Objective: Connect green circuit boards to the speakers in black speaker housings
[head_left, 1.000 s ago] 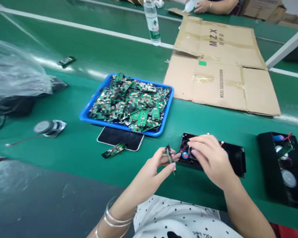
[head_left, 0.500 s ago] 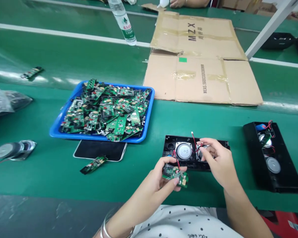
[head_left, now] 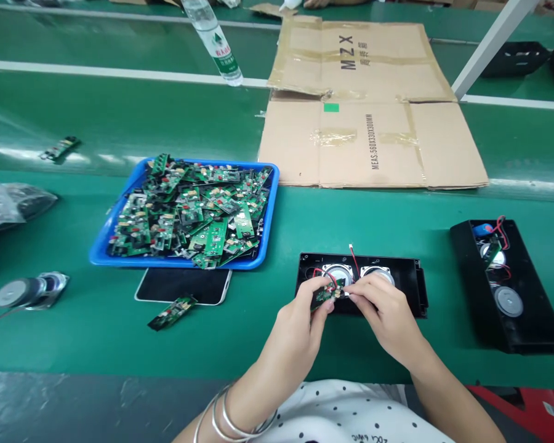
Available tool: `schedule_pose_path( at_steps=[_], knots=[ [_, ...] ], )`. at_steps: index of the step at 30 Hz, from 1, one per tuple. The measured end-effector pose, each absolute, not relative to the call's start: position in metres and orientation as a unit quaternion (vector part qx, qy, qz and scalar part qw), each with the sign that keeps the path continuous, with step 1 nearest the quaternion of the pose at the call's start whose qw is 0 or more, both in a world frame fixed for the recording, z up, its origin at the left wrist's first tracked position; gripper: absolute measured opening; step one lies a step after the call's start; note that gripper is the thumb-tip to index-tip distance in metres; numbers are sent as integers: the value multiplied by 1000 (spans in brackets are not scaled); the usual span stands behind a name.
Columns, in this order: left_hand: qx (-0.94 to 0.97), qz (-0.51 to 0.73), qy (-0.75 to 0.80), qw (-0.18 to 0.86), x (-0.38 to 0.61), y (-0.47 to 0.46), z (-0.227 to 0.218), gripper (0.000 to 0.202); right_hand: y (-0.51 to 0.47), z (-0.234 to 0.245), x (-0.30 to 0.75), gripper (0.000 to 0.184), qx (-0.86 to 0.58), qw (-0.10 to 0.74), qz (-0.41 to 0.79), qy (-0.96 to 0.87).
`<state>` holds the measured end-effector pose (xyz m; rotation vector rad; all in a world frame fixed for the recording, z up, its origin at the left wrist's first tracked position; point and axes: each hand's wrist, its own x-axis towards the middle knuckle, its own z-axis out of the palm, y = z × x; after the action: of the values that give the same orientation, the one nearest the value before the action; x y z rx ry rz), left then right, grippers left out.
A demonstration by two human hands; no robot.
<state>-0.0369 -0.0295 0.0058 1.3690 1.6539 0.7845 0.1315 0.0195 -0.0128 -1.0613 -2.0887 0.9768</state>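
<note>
My left hand (head_left: 300, 323) pinches a small green circuit board (head_left: 324, 295) by its edges, tilted above the near side of a black speaker housing (head_left: 409, 283). At the board's right end, my right hand (head_left: 385, 307) closes thumb and fingertips on a small white wire connector (head_left: 345, 294), right against the board. Red and black wires run from the board into the housing. Two round speakers sit in it, the left speaker (head_left: 337, 272) and the right speaker (head_left: 379, 272), both partly hidden by my hands. A loose red wire (head_left: 353, 253) with a white plug sticks up between them.
A blue tray (head_left: 266, 237) heaped with circuit boards stands left, by a phone (head_left: 180, 285) and a loose board (head_left: 172, 312). A second black housing (head_left: 529, 295) is at right. Flattened cardboard (head_left: 351, 144) and a water bottle (head_left: 216, 46) lie behind; a loose speaker (head_left: 16, 292) lies far left.
My right hand has moved left and down from the right speaker to the board, bringing a connector to its end. My left hand has raised and tilted the board.
</note>
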Motion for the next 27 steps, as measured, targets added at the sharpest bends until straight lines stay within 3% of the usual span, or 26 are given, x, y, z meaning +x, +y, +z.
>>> schedule_pose_path(
  at_steps=[12, 27],
  knots=[
    [620, 303, 646, 327, -31, -32, 2, 22, 18, -19, 128, 21, -414, 264, 229, -841],
    [691, 272, 602, 294, -35, -28, -2, 23, 16, -23, 128, 25, -426, 241, 239, -839]
  ],
)
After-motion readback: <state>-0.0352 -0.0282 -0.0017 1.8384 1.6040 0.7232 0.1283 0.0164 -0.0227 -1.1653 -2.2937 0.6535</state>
